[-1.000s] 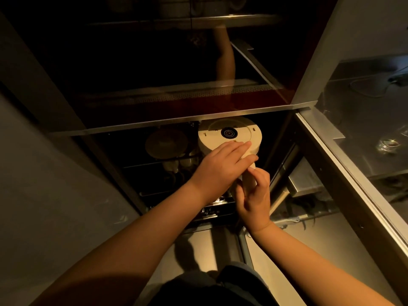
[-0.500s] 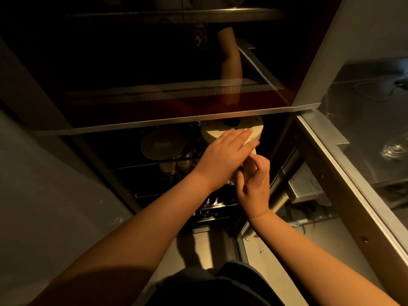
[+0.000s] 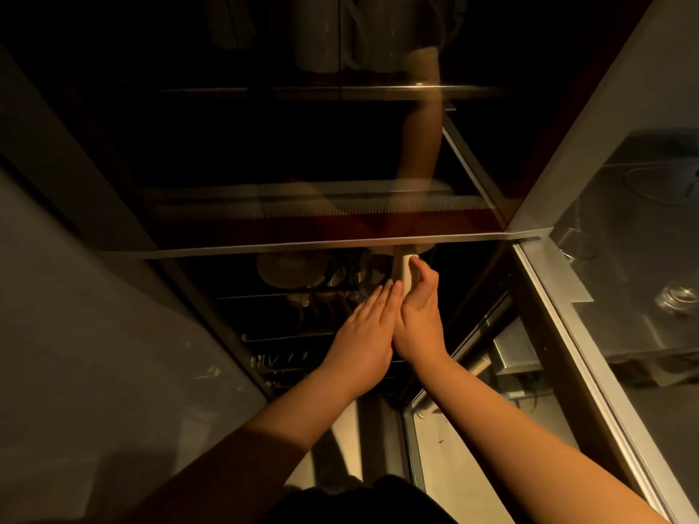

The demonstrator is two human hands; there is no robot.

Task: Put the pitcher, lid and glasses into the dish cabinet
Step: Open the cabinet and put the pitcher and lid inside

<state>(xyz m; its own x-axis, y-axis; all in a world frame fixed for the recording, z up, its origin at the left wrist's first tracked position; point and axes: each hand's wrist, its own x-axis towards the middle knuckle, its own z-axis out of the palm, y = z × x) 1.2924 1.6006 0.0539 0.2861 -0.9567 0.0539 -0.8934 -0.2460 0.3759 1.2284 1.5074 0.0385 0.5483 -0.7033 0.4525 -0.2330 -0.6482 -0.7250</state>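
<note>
Cream pitcher handle (image 3: 405, 272) gripped by right hand (image 3: 418, 315); left hand (image 3: 365, 327) flat.

Both hands reach into a dish cabinet through the dark gap under a metal ledge (image 3: 340, 246) that crosses just above them. Plates (image 3: 291, 268) on a wire rack (image 3: 287, 296) crowd the left of the opening; an open glass door (image 3: 590, 334) hems in the right.

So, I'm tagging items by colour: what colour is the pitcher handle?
Cream, as far as the dim head view shows the handle.
</note>
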